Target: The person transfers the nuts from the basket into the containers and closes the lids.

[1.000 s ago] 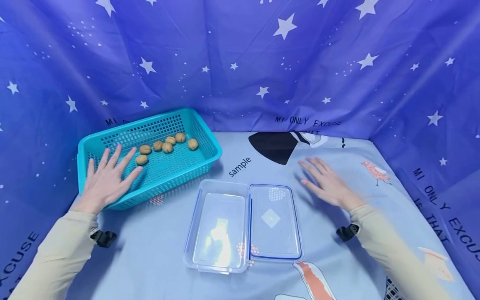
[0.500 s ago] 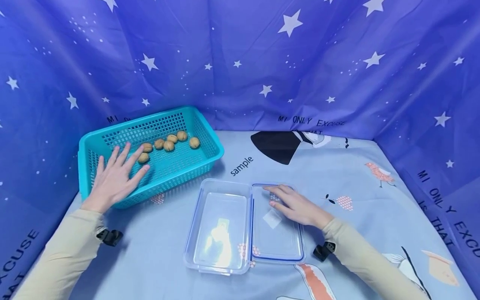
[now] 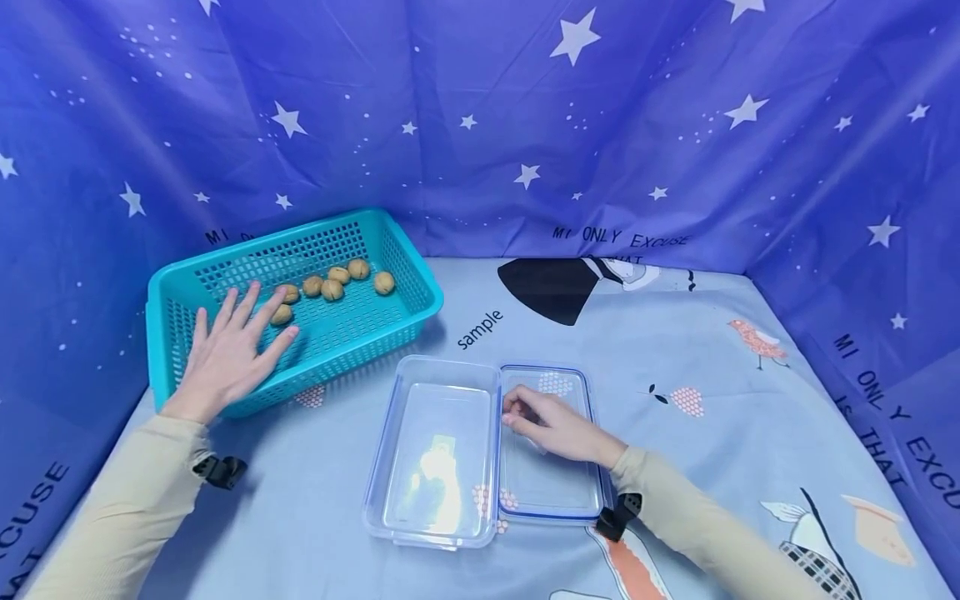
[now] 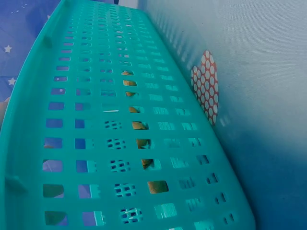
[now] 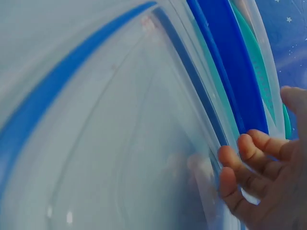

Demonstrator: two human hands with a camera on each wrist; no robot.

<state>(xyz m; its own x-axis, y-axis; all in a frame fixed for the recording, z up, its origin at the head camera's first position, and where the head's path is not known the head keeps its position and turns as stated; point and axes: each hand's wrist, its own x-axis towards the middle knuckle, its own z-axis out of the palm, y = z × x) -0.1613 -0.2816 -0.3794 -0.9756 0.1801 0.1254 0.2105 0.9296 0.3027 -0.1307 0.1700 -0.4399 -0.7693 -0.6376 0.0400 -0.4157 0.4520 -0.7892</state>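
My left hand [image 3: 228, 358] lies with fingers spread straight over the left end of a teal plastic basket [image 3: 422, 268]. Several walnuts [image 3: 332, 290] lie inside the basket, partly behind my fingertips. Through the holes of the basket wall [image 4: 14, 143] in the left wrist view, bits of walnut [image 4: 158, 187] show. A clear plastic food container [image 3: 450, 408] stands uncovered in the middle, its blue-sealed lid [image 3: 555, 492] folded out flat to the right. My right hand [image 3: 558, 429] is over the lid with loosely bent fingers, fingertips [image 5: 228, 177] right at the lid's edge beside the container.
A light blue printed cloth [image 3: 675, 467] covers the table. Purple starry curtains [image 3: 480, 150] enclose the back and sides, close behind the basket. A black wrist camera [image 3: 618, 517] sits under my right sleeve, near the lid's front right corner.
My right hand has moved left from the cloth beside the lid to the lid's inner edge, its fingers bending. My left hand has shifted slightly right over the basket, staying spread.
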